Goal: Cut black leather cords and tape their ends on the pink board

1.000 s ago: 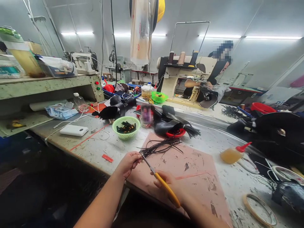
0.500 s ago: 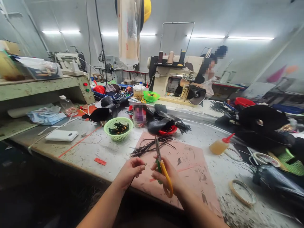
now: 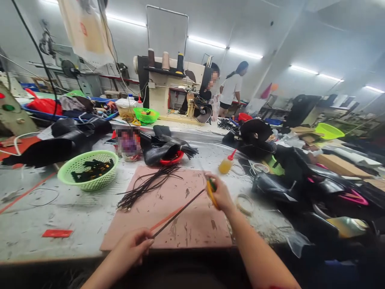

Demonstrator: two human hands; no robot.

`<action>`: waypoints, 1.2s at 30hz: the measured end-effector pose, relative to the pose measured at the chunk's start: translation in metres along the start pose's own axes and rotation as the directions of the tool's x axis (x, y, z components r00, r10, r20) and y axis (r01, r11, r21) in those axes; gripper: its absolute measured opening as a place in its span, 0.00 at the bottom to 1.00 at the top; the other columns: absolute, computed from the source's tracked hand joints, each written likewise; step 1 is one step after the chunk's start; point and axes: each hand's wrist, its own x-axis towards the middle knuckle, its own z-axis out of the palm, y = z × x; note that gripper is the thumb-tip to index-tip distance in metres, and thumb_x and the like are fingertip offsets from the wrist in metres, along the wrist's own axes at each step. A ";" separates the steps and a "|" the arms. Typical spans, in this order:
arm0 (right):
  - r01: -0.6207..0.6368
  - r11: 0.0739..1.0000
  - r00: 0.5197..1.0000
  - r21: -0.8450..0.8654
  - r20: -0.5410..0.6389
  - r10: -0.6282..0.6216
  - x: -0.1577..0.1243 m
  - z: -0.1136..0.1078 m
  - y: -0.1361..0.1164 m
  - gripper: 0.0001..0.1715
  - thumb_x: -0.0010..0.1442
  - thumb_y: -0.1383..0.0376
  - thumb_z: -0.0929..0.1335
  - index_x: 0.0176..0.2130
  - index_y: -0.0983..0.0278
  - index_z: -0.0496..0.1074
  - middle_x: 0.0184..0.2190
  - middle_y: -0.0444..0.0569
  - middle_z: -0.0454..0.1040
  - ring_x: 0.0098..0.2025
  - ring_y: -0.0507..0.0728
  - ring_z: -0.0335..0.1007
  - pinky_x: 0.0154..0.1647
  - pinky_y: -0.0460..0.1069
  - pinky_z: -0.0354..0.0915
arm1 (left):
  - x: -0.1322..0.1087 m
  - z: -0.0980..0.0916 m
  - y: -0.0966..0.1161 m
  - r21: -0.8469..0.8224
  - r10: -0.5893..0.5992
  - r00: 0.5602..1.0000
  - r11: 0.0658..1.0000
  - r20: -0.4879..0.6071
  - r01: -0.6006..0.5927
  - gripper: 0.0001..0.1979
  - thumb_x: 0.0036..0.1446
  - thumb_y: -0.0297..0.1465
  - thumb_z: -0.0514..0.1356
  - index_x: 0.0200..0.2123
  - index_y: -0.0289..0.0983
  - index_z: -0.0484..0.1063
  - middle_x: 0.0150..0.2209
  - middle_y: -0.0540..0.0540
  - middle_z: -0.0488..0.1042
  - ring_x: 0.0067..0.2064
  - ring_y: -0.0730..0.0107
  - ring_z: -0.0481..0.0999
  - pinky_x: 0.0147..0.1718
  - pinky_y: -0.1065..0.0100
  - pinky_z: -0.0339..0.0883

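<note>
The left hand (image 3: 135,245), low at the near edge of the worktable (image 3: 87,212), pinches one end of a long, thin, black flexible strip (image 3: 179,214) between thumb and fingers, while the right hand (image 3: 220,192) is closed around the handles of orange-and-green-handled metal scissors (image 3: 212,196). The strip runs straight and slanting above a stained, pinkish flat mat (image 3: 204,224), its far end meeting the right hand's fingers; whether they pinch it or only touch it cannot be told. The blades point away from the person and are too blurred to show how far apart they stand. With so little of the strip in the left fingertips, a hard pull could make it slip out, and from there it might drop over the table's edge. Because the strip's far end lies so close to the scissors, a careless turn of the wrist could nick it or bring an edge against a finger. A loose bundle of thin black strips (image 3: 144,188) lies fanned on the mat to the left of the blades; a low sweep that way could snag or scatter it. Reaching forward could knock over the amber-filled, red-nozzled plastic bottle (image 3: 225,165) just beyond the right hand.
</note>
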 end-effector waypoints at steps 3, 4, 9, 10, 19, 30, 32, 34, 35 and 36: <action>-0.109 0.994 0.992 -0.025 -0.067 0.108 0.028 -0.034 0.032 0.24 0.40 0.66 0.65 0.41 0.63 0.62 0.19 0.38 0.63 0.21 0.50 0.57 0.24 0.45 0.56 | -0.001 -0.013 -0.008 0.085 -0.038 0.998 0.995 -0.056 0.043 0.20 0.30 0.48 0.57 0.21 0.37 0.67 0.13 0.55 0.62 0.12 0.76 0.57 0.14 0.72 0.49; -0.135 0.990 0.990 -0.032 -0.045 0.134 0.035 -0.040 0.041 0.24 0.39 0.67 0.65 0.41 0.63 0.62 0.18 0.37 0.63 0.20 0.50 0.57 0.24 0.45 0.57 | -0.001 -0.016 -0.008 0.109 -0.018 0.997 0.994 -0.080 0.026 0.20 0.30 0.48 0.56 0.21 0.37 0.68 0.13 0.54 0.63 0.14 0.74 0.59 0.15 0.72 0.51; -0.206 0.972 0.977 -0.116 0.028 0.211 0.050 -0.035 0.068 0.27 0.36 0.68 0.66 0.41 0.63 0.64 0.17 0.36 0.63 0.21 0.51 0.61 0.24 0.46 0.59 | 0.008 -0.015 -0.003 0.189 0.140 0.983 0.975 -0.122 -0.115 0.15 0.35 0.45 0.56 0.17 0.38 0.68 0.16 0.51 0.67 0.23 0.67 0.67 0.24 0.70 0.60; -0.209 0.968 0.976 -0.140 0.025 0.215 0.052 -0.033 0.070 0.27 0.36 0.69 0.66 0.41 0.63 0.64 0.17 0.36 0.64 0.22 0.52 0.62 0.25 0.46 0.60 | 0.010 -0.013 -0.004 0.188 0.124 0.985 0.977 -0.117 -0.101 0.16 0.36 0.45 0.55 0.17 0.38 0.67 0.15 0.52 0.65 0.20 0.68 0.65 0.22 0.71 0.59; -0.200 0.902 0.978 -0.383 -0.026 0.206 0.063 -0.034 0.076 0.27 0.37 0.72 0.67 0.41 0.61 0.68 0.27 0.43 0.71 0.30 0.56 0.68 0.30 0.47 0.61 | 0.017 -0.004 -0.009 0.215 0.096 0.985 0.975 -0.142 -0.064 0.13 0.38 0.43 0.53 0.18 0.38 0.64 0.12 0.56 0.61 0.12 0.73 0.60 0.13 0.72 0.52; -0.165 0.797 0.976 -0.581 0.022 0.218 0.055 -0.036 0.073 0.25 0.41 0.70 0.68 0.43 0.64 0.68 0.32 0.51 0.74 0.36 0.61 0.69 0.34 0.49 0.61 | 0.006 0.003 -0.011 0.279 0.098 0.970 0.960 -0.222 -0.033 0.04 0.41 0.31 0.53 0.18 0.39 0.65 0.15 0.55 0.64 0.15 0.73 0.63 0.17 0.73 0.52; -0.161 0.780 0.974 -0.604 0.028 0.223 0.054 -0.037 0.072 0.26 0.42 0.69 0.69 0.44 0.64 0.68 0.34 0.53 0.74 0.37 0.61 0.69 0.34 0.49 0.61 | 0.005 0.005 -0.011 0.277 0.101 0.965 0.960 -0.242 -0.031 0.04 0.41 0.30 0.53 0.18 0.39 0.65 0.14 0.55 0.64 0.16 0.72 0.62 0.18 0.73 0.51; -0.159 0.765 0.974 -0.624 0.030 0.227 0.053 -0.037 0.071 0.27 0.42 0.68 0.69 0.45 0.64 0.67 0.35 0.53 0.74 0.38 0.61 0.69 0.34 0.48 0.62 | 0.006 0.006 -0.010 0.273 0.112 0.958 0.961 -0.265 -0.037 0.04 0.40 0.28 0.54 0.16 0.39 0.65 0.14 0.54 0.64 0.18 0.72 0.62 0.20 0.73 0.51; -0.158 0.758 0.973 -0.632 0.031 0.229 0.052 -0.037 0.070 0.27 0.43 0.68 0.68 0.45 0.64 0.67 0.36 0.53 0.74 0.39 0.61 0.69 0.34 0.48 0.62 | 0.006 0.006 -0.009 0.268 0.120 0.953 0.962 -0.277 -0.043 0.05 0.39 0.27 0.54 0.16 0.39 0.65 0.14 0.54 0.64 0.19 0.72 0.62 0.20 0.72 0.50; -0.159 0.752 0.972 -0.640 0.032 0.232 0.051 -0.037 0.069 0.27 0.43 0.68 0.68 0.46 0.64 0.67 0.36 0.54 0.74 0.39 0.61 0.70 0.34 0.48 0.62 | 0.006 0.006 -0.008 0.259 0.125 0.949 0.965 -0.288 -0.049 0.05 0.38 0.27 0.55 0.15 0.39 0.65 0.14 0.54 0.64 0.19 0.72 0.62 0.21 0.72 0.50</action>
